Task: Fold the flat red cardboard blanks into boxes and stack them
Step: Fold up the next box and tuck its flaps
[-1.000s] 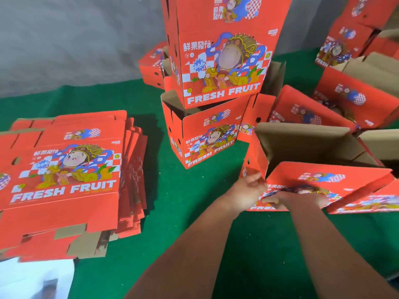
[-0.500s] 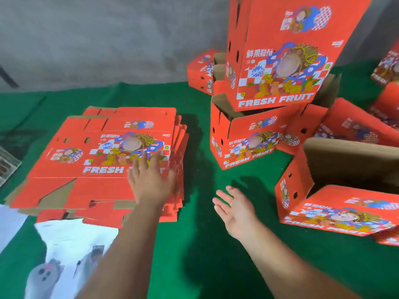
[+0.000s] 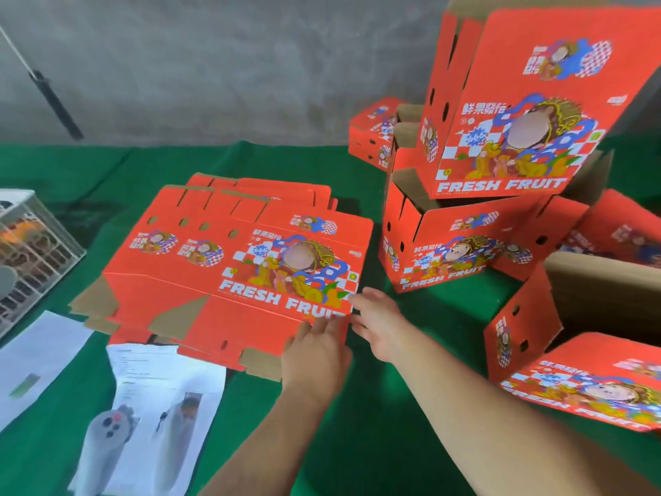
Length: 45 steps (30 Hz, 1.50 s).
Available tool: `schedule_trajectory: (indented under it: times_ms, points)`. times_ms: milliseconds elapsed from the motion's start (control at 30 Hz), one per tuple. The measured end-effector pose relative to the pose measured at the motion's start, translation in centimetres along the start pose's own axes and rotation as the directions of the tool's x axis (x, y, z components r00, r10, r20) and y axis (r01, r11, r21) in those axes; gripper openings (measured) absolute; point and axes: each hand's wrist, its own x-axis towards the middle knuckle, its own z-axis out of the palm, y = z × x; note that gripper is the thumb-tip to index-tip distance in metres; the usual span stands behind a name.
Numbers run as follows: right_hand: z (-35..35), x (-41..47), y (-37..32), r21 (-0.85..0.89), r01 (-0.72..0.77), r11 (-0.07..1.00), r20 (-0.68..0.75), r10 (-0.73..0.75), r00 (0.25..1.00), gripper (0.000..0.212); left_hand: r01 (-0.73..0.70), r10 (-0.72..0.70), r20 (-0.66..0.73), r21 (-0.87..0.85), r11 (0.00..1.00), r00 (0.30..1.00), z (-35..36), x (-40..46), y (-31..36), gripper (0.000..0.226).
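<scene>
Flat red cardboard blanks (image 3: 229,259) are piled on the green counter (image 3: 357,442), left of 2 stacked folded boxes (image 3: 465,209). Their near right corner is touched by the left hand (image 3: 314,356) and right hand (image 3: 382,323), each grip open-fingered, nothing clasped.

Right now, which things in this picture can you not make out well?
- Number of flat blanks, head view: top sheet hides the rest.
- Left hand grip: its own back hides the fingertips.
- Printed sheets: text too small, blurred.
- Wire crate: cut by left edge.
- Top stacked box: cut by top edge.
</scene>
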Motion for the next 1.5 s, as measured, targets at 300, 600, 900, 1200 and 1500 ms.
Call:
schedule_trajectory:
  times_ms: [300,600,900,1200,1500]
  points:
    - [0.5,0.9,2.0,-0.031,-0.06,0.998,-0.056,0.058,0.997,0.009,-0.03,-0.034,-0.108,-0.54,0.841,0.994,-0.9,0.1,-4.9,0.032]
    - [-9.9,-1.4,3.0,0.22,0.08,0.972,0.016,-0.086,0.996,0.029,0.514,-0.638,-0.031,-0.561,0.648,0.77,-2.8,0.3,-12.2,0.1]
    - [-15.4,-4.5,3.2,0.226,0.28,0.933,-0.001,-0.287,0.958,0.037,0.399,-0.659,-0.029,-0.775,0.49,0.752,-3.5,-0.6,-10.6,0.081]
    - [-15.9,-6.5,2.7,-0.054,0.357,0.933,-0.092,-0.361,0.928,0.038,0.176,-0.351,0.064,-0.938,0.298,0.934,-3.6,-2.0,-4.0,0.057]
    - [-16.9,-7.5,4.9,0.057,0.5,0.864,-0.296,-0.464,0.835,0.049,0.115,-0.178,0.025,-0.848,0.517,0.984,0.8,-2.8,-1.8,0.06]
